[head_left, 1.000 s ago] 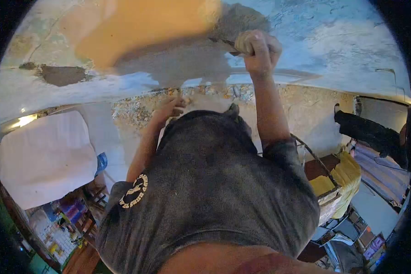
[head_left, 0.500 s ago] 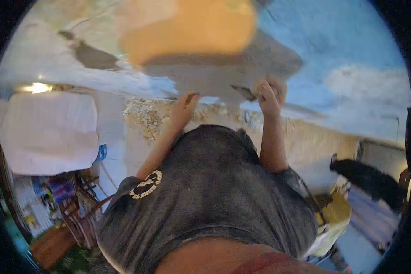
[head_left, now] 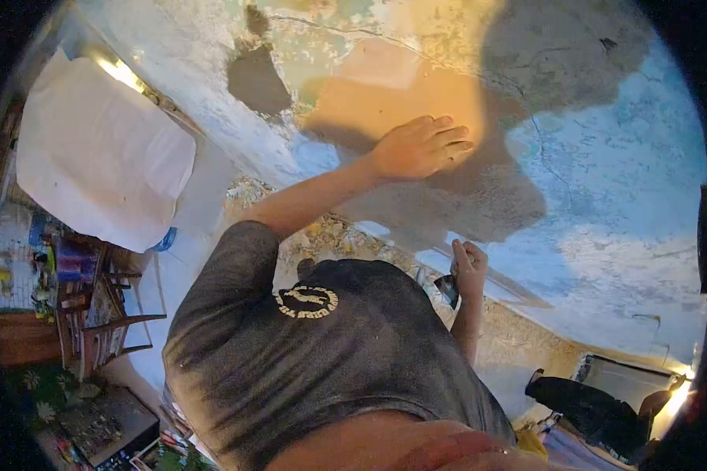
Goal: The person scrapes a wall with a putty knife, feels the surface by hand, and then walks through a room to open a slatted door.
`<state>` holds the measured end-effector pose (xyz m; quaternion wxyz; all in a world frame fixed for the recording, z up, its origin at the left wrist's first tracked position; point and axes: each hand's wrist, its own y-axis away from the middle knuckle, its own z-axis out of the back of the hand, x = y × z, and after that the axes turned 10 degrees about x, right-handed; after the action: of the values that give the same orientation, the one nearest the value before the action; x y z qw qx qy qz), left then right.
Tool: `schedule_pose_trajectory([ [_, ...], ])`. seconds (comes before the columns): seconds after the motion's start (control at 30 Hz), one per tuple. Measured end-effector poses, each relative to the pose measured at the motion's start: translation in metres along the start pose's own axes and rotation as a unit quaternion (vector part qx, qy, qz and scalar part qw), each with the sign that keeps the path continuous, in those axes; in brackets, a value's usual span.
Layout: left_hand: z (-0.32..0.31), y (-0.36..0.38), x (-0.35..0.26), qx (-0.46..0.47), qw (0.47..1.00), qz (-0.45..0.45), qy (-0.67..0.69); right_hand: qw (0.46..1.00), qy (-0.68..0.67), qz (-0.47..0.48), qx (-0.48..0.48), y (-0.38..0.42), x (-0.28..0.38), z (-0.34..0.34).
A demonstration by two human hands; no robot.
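In the head view my left hand (head_left: 423, 149) is stretched out with its fingers extended, palm toward the wall (head_left: 581, 192). It lies over the edge between a lit orange patch and a grey shadowed patch. Whether the palm presses on the surface is hard to tell. Lower down and to the right, my right hand (head_left: 470, 268) is closed around a scraper (head_left: 447, 290), whose dark blade points down and to the left. The fingers hide its handle. Blue and whitish paint on the wall is worn, with bare patches and cracks.
Chips of debris (head_left: 322, 239) lie along the foot of the wall. A pale sheet (head_left: 106, 153) covers something at left, with wooden chairs (head_left: 106, 314) below it. Dark cloth-like material (head_left: 585, 408) is at lower right, near a bright light (head_left: 675, 396).
The view has tilted. My left hand has risen from low near the debris and now stretches across the wall. My right hand, still holding the scraper, has come lower.
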<state>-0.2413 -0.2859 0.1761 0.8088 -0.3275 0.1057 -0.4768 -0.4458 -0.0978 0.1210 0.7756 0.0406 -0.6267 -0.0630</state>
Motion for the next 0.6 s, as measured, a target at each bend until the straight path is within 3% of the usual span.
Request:
schedule_pose_trajectory([
  [0.1,0.003,0.014,0.031,-0.045,0.999,0.023,0.011,0.995,-0.097,-0.03,-0.019,0.002,-0.011,0.01],
  [0.2,0.019,0.026,0.045,-0.071,0.992,0.09,-0.046,0.993,-0.1,-0.02,-0.055,0.007,-0.008,0.015],
  [0.27,0.016,0.038,0.045,-0.146,0.96,0.224,-0.082,0.993,-0.093,-0.028,-0.073,0.005,-0.012,0.017],
  [0.3,0.01,0.044,0.044,-0.144,0.958,0.234,-0.082,0.99,-0.093,-0.028,-0.099,0.004,-0.014,0.018],
  [0.37,-0.011,0.06,0.042,-0.229,0.923,0.304,-0.054,0.991,-0.095,-0.021,-0.097,0.004,-0.01,0.013],
  [0.5,-0.047,0.105,0.034,-0.183,0.901,0.392,-0.037,0.989,-0.109,0.036,-0.097,-0.001,-0.004,-0.001],
  [0.6,-0.046,0.13,0.027,-0.233,0.864,0.432,0.11,0.983,-0.139,0.067,-0.097,-0.007,0.006,-0.018],
])
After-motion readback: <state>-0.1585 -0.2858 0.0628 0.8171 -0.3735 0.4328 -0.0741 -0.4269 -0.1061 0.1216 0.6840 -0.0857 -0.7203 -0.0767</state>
